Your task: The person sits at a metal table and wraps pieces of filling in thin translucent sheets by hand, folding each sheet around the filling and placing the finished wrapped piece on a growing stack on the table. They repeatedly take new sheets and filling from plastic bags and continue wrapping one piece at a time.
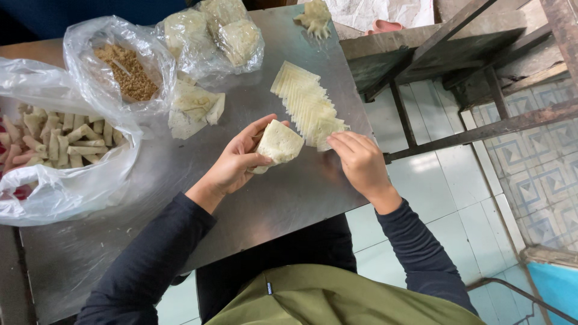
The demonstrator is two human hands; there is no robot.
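Observation:
My left hand [236, 161] holds a pale, square dough wrapper [279, 143] just above the steel table [283, 204]. My right hand [360, 162] rests with its fingertips on the near end of a fanned row of overlapped wrappers [304, 102] lying on the table. The two hands are a short way apart, with the held wrapper between them.
At left, a clear bag of finished rolls [60, 144], a bag of brown crumbly filling [127, 72] and bags of pale dough [229, 36]. Loose torn wrappers [192, 108] lie mid-table, a dough lump [314, 18] at the far edge. A metal frame [457, 126] stands over tiled floor on the right.

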